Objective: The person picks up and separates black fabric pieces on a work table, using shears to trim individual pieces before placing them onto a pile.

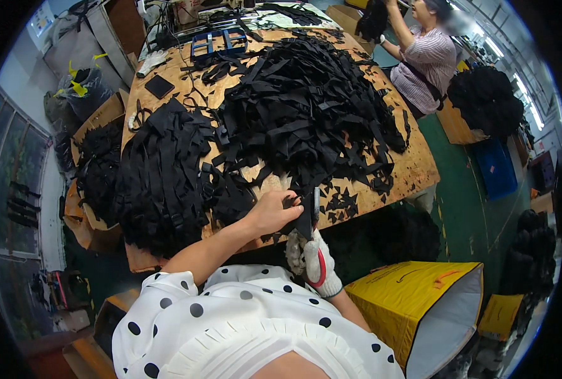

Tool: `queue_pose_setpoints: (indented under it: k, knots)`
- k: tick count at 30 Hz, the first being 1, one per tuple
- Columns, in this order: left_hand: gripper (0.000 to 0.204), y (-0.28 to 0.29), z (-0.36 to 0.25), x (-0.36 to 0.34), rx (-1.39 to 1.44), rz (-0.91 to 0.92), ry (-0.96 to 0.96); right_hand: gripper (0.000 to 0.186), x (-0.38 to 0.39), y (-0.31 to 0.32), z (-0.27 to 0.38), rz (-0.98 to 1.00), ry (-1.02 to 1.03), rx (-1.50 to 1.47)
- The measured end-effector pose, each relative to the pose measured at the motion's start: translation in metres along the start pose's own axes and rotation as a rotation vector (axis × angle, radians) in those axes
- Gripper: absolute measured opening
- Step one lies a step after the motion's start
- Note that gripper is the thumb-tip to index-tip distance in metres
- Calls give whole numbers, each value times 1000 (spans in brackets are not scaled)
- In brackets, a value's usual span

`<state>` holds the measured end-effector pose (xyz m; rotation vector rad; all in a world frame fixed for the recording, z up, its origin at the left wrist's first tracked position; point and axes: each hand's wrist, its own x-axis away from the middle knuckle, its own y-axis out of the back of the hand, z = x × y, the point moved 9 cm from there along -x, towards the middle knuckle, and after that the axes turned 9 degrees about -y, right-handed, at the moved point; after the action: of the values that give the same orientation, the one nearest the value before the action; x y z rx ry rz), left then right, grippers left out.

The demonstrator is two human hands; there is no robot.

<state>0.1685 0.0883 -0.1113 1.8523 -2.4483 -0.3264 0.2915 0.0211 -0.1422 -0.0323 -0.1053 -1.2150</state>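
My bare left hand (272, 211) pinches a black fabric strip (303, 221) at the table's near edge. My right hand (320, 271), in a white knit glove, is closed on red-handled scissors (316, 207), their metal blades pointing up beside the strip. Beyond my hands lies a big heap of black straps (306, 101), with a second bunch of long strips (161, 164) to its left. Small black triangular scraps (341, 205) are scattered over the worn wooden table (407, 177) right of the blades.
A co-worker (423, 63) at the back right raises black material. A blue tray (219, 44), second scissors (141, 117) and a glove (152, 63) lie at the back left. Boxes of black pieces (94, 174) flank the left side. A yellow bag (413, 303) stands beside my right arm.
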Motion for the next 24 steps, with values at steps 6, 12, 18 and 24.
queue_pose_setpoints:
  k: [6,12,18,24]
  knots:
    - [14,-5,15,1,100,26,60,59,4,-6,4,35,-78,-14]
    - [12,-8,13,3,113,53,107,57,0,2,4,-22,82,82]
    - [10,-11,23,4,121,52,109,57,2,-6,-11,101,-174,-233]
    - [16,-8,24,3,219,5,116,51,4,-9,-12,89,-194,-289]
